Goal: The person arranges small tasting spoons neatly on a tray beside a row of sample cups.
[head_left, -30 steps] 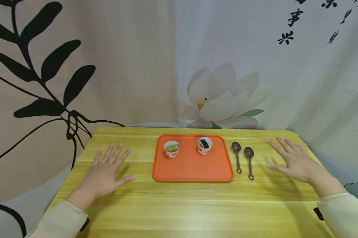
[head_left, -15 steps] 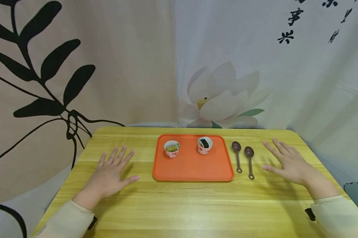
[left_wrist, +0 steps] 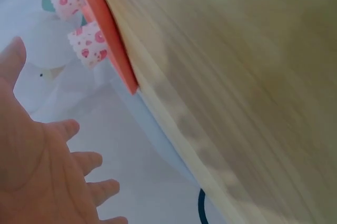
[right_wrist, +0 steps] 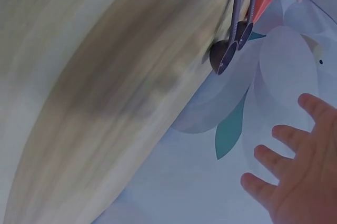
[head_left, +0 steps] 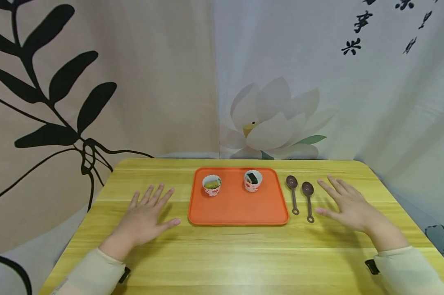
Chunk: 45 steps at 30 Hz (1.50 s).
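My left hand (head_left: pixel 144 219), fingers spread and holding nothing, hovers over the table left of an orange tray (head_left: pixel 238 211). On the tray's back half stand two patterned paper cups. The left cup (head_left: pixel 212 191) has a yellow-green food piece (head_left: pixel 212 184) in it; the right cup (head_left: pixel 251 187) contains a white piece with a dark band (head_left: pixel 252 178). Two brown spoons lie right of the tray, bowls toward the back: one spoon (head_left: pixel 293 196) nearer the tray, the other spoon (head_left: pixel 308 200) beside it. My right hand (head_left: pixel 352 209), also spread and holding nothing, is just right of the spoons.
The wooden table (head_left: pixel 222 262) carries all of this. Behind it hangs a pale curtain (head_left: pixel 170 82) printed with dark leaves, a white lotus and black characters. Both hands cast shadows on the tabletop.
Both hands have drifted inward, the left hand to the right and the right hand to the left, closer to the spoons. Tray, cups and spoons stay in place.
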{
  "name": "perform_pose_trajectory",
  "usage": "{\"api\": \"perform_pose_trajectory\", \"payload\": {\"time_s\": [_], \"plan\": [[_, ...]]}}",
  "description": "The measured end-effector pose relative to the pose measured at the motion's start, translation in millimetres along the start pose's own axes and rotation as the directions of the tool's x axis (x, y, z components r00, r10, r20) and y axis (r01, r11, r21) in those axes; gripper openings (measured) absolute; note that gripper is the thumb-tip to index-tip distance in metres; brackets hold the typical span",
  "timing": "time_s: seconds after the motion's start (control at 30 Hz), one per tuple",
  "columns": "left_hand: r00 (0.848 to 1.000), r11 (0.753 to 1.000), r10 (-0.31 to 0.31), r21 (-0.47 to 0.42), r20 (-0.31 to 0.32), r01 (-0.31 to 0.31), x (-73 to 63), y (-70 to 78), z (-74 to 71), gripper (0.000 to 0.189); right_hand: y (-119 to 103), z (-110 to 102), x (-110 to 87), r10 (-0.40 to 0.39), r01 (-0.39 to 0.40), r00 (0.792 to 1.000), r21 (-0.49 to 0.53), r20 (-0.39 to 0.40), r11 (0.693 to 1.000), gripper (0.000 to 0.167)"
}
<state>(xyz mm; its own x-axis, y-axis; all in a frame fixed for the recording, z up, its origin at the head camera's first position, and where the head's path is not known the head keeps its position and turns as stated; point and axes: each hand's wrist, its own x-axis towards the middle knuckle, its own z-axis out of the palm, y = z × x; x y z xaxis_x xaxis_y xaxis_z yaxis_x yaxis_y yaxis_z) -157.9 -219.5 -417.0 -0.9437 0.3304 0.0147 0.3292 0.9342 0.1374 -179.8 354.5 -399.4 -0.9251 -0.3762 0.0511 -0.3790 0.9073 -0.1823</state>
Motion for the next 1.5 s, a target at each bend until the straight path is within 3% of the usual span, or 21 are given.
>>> {"api": "perform_pose_trajectory", "payload": {"time_s": [0.33,0.77,1.5], "plan": [[1.0,0.999,-0.003,-0.042,0.003,0.003,6.7,9.0,3.2,0.089,-11,7,4.3,-0.009,0.009,1.0,0.015,0.011,1.0,0.087],[0.998,0.996,0.001,-0.093,0.056,0.004,14.4,26.8,5.0,0.087,-28,15,12.0,-0.042,0.042,0.999,0.007,0.025,0.999,0.086],[0.994,0.994,0.026,-0.109,0.108,-0.014,24.9,33.8,18.4,0.09,-47,31,26.1,-0.078,0.079,0.996,-0.01,0.046,0.997,0.088]]}}
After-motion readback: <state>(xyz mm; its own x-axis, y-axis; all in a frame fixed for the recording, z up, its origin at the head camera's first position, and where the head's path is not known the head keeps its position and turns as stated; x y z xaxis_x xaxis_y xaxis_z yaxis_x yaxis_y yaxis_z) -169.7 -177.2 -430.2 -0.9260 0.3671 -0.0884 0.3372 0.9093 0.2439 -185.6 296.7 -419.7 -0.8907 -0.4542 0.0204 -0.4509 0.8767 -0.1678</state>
